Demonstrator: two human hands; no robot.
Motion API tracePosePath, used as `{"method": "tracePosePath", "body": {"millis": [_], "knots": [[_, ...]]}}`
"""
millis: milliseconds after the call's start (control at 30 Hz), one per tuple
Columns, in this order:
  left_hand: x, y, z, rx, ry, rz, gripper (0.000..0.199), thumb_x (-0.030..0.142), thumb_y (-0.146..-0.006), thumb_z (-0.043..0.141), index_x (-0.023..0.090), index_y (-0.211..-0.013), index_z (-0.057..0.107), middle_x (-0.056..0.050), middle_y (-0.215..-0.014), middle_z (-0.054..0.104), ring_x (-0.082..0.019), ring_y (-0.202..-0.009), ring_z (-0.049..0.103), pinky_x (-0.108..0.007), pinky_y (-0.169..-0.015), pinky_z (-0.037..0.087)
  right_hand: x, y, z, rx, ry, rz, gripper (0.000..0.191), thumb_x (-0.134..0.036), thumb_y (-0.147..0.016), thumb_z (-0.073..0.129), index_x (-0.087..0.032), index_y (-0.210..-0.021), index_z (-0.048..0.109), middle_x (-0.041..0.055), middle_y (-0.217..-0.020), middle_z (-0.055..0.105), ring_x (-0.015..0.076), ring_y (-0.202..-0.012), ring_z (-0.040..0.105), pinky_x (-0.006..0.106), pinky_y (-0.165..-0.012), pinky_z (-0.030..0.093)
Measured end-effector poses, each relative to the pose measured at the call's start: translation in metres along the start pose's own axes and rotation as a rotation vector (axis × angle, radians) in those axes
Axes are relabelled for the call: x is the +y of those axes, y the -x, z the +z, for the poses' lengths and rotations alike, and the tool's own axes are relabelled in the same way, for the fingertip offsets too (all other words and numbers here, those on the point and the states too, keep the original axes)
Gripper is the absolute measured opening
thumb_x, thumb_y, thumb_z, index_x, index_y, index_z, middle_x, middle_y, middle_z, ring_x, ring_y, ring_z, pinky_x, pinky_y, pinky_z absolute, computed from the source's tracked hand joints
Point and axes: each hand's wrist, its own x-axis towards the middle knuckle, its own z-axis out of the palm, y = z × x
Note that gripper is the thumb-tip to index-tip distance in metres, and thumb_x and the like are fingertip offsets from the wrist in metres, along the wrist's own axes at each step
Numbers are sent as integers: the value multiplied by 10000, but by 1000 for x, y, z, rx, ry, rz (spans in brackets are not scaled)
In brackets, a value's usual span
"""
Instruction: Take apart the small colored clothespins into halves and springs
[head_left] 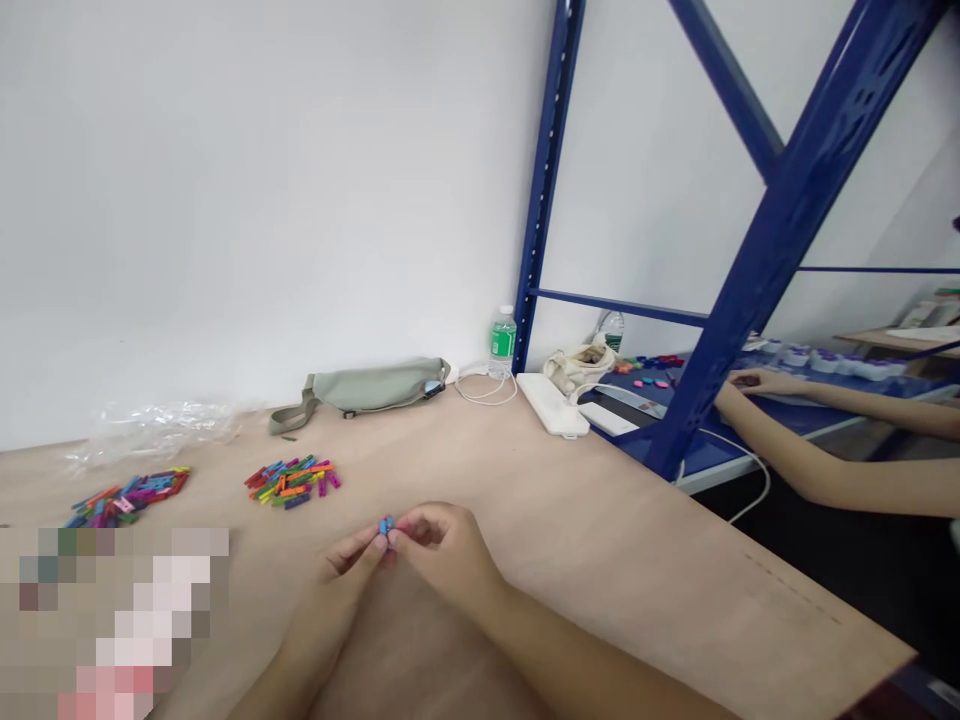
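Head view, looking down at a light wooden tabletop (622,560). Nearest are the person's 2 hands, close together: the left hand (337,580) and right hand (442,550) both grasp 1 small blue clothes peg (386,526) in a fingertip pinch. The right fingers (420,530) curl loosely inward, not clenched into a fist, and the left fingers (360,548) reach forward to the peg.

Just beyond lie 2 loose piles of mini pegs in mixed colours, one (291,482) ahead of the hands and one (127,500) farther left; they overlap too much to count. A pixelated patch (112,620) covers the lower left corner.

Farther back sit 1 crumpled clear plastic sheet (157,432), 1 olive waist bag (367,388), 1 white cable (484,390) and 1 water bottle (502,342) with a green label, its writing too small to read. Beside them are 1 white power bank (551,403), 1 cloth bag (577,368) and a 2nd bottle (611,328). Past a blue steel shelf frame (547,180), another person's 2 forearms (847,450) reach over a blue table (712,450).
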Motion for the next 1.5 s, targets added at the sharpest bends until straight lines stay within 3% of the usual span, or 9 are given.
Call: {"method": "tracePosePath", "body": {"millis": [167,267,433,633,967,1267,1500], "knots": [[-7,-8,-8,-15,-189,159,212,324,-633,635,212,-802,698,-29,-784,649,-207,-849,538,-286,-788,404,-1,1,-2,-39,-19,25,211,-299,-731,526,-152,-708,676,31,-663,663,145,-600,589,218,-514,442],[-8,-11,-12,7,-278,180,217,327,-607,649,211,-784,700,-29,-744,628,-199,-799,537,-279,-731,420,1,0,-2,-33,22,69,210,-294,-707,544,-135,-683,679,22,-590,637,124,-527,551,195,-441,389],[-7,-11,-13,-25,-367,222,237,346,-621,628,208,-803,696,-37,-751,615,-186,-763,535,-276,-704,423,3,-1,-1,-19,-10,109,201,-300,-668,574,-121,-655,666,24,-632,639,126,-570,555,187,-466,385],[-2,-8,-10,-43,-432,284,219,332,-659,598,224,-823,694,-24,-677,592,-167,-701,519,-261,-650,418,4,-2,-4,-36,1,199,181,-281,-643,586,-122,-558,595,-8,-479,562,99,-457,503,172,-404,340],[-10,-3,-3,68,-91,1,278,370,-634,626,185,-833,690,-15,-671,668,-183,-754,574,-266,-745,408,-5,-2,3,50,-34,176,129,-204,-635,574,-129,-535,604,-24,-457,543,65,-413,419,157,-375,290],[-10,-3,0,109,74,-54,302,342,-597,668,160,-837,684,-45,-718,682,-191,-751,589,-301,-765,413,-6,0,11,106,-101,210,166,-244,-645,580,-115,-541,590,38,-564,626,103,-493,507,176,-424,362],[-13,-4,1,105,229,-91,229,287,-560,705,167,-754,698,-52,-742,691,-178,-737,598,-294,-740,424,-6,3,13,172,-71,223,130,-215,-607,591,-126,-518,561,4,-500,574,94,-461,481,170,-402,349]]}}
